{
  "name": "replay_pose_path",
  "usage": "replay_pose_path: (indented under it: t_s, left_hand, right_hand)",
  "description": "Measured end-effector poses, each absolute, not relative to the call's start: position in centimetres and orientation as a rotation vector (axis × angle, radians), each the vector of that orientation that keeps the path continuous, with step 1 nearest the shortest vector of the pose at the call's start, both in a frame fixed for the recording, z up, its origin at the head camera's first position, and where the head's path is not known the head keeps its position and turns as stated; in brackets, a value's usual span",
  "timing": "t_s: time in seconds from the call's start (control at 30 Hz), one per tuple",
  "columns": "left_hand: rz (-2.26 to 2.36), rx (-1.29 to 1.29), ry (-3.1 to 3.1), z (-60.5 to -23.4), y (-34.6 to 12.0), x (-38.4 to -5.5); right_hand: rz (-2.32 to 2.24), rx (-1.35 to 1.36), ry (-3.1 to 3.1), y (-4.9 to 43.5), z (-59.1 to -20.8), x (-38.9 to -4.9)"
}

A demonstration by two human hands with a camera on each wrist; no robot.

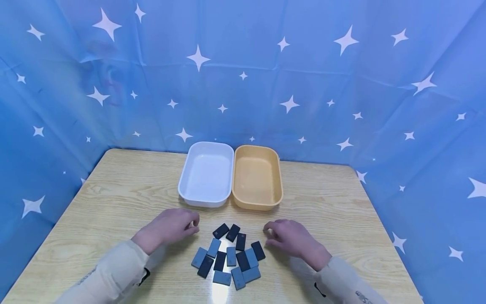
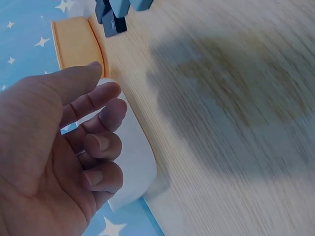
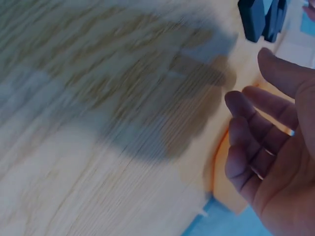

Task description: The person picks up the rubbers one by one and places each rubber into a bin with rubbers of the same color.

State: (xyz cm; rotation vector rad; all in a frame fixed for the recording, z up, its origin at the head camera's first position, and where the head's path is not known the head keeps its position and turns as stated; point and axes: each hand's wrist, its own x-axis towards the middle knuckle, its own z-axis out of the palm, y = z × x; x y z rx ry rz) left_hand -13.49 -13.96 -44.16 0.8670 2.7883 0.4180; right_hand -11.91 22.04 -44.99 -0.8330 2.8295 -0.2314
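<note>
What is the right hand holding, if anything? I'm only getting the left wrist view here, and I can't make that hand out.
Observer: The right hand holds nothing; its fingers are loosely bent.
Operator: Okay. My picture cuts off most of the blocks, so where are they lying?
Observer: In the head view they lie in a loose group on the table, between the left hand and the right hand.
Operator: And how many of them are black?
Observer: I count seven black ones, mixed in with the blue.
</note>
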Motion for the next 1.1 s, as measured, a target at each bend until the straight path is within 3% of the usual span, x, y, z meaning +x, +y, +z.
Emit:
replay_pose_path:
  t_s: [1.1]
  left_hand:
    - [0.456,0.851,2.791,-44.9,-13.4,-13.3]
  right_hand:
    - [-0.249,-0.793,2.535,19.1,-45.3,-11.1]
